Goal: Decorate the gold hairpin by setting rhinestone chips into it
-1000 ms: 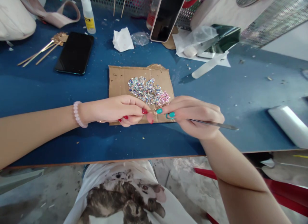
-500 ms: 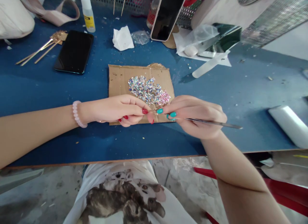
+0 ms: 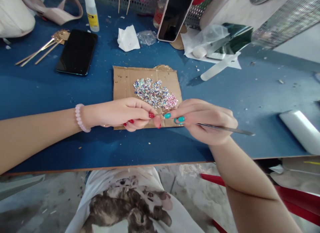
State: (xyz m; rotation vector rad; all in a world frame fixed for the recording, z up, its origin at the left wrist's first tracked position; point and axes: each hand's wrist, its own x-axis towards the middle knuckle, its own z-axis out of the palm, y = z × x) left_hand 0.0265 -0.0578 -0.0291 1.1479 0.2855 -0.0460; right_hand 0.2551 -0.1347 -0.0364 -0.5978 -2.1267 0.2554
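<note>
A cardboard piece (image 3: 125,87) lies on the blue table, bearing a heap of shiny blue, silver and pink rhinestones (image 3: 155,92). Over its front part, my left hand (image 3: 125,114) pinches one end of a small thin gold-coloured piece (image 3: 160,114). The fingertips of my right hand (image 3: 207,119) touch the other end of this piece. A thin metal tool (image 3: 225,128) is also held in my right hand, its flat end pointing right. The tool's working tip is hidden by the fingers.
A black phone (image 3: 77,52), gold sticks (image 3: 41,52) and a glue bottle (image 3: 92,14) are at the back left. Behind the cardboard are crumpled paper (image 3: 128,38) and a leaning phone (image 3: 175,16). Plastic wrapping (image 3: 215,39) lies back right, a white case (image 3: 298,129) far right.
Both hands keep the same hold and pose. The whole view has shifted very slightly; nothing else has visibly moved.
</note>
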